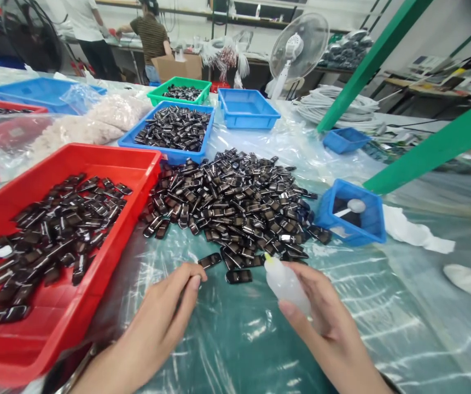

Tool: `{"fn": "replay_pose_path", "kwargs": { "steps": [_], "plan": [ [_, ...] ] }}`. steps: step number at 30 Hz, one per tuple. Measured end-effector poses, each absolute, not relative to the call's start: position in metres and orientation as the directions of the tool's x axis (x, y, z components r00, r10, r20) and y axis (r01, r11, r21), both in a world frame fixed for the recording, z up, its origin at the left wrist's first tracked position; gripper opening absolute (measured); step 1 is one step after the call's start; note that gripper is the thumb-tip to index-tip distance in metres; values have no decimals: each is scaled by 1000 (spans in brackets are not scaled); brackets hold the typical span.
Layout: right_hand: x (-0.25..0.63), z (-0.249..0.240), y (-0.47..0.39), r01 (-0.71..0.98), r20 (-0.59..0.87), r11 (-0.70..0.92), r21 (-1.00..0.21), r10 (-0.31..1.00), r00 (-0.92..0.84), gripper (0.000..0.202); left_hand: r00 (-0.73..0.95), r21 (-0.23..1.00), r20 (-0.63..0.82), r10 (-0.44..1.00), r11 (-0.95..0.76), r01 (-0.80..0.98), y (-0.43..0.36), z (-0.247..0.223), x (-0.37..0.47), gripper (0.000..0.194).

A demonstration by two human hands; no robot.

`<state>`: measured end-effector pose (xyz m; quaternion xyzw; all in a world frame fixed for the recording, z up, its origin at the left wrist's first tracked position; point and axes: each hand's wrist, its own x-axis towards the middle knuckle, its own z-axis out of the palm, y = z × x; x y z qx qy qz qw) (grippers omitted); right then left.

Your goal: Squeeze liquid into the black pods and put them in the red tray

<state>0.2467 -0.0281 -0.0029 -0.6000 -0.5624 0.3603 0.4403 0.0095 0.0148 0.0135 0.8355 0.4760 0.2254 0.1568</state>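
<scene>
My right hand (329, 317) is wrapped round a translucent white squeeze bottle (286, 284), its yellow tip pointing up and left. My left hand (169, 309) has its fingers closed in a pinch; whatever they hold, if anything, is hidden. Just beyond those fingertips is a small glossy black plastic piece (209, 260) with a brownish window; I cannot tell whether they touch. Another such black piece (239, 276) lies flat between the hands. A large heap of the same pieces (235, 197) spreads over the table in front of both hands.
At left stands a red tray (137, 219) of black pieces. Behind the heap are a filled blue tray (208, 134), a green tray (206, 87) and another blue tray (249, 117). A small blue bin (370, 224) holds a white spoon (355, 206). Green posts (424, 148) slant at right.
</scene>
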Motion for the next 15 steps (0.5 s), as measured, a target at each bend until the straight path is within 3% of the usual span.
{"fn": "replay_pose_path", "kwargs": {
  "steps": [5, 12, 15],
  "plan": [
    [242, 5, -33, 287, -36, -55, -956, 997, 71, 31, 453, 790, 67, 889, -324, 520, 7, 12, 10, 20],
    [252, 4, -30, 403, 46, 83, -912, 994, -101, 28, 534, 796, 55, 844, -360, 487, 7, 0, 9, 18],
    [253, 7, -31, 426, 74, 94, -900, 995, -63, 29, 600, 804, 28, 799, -375, 462, 5, 2, 6, 10]
  ]
}}
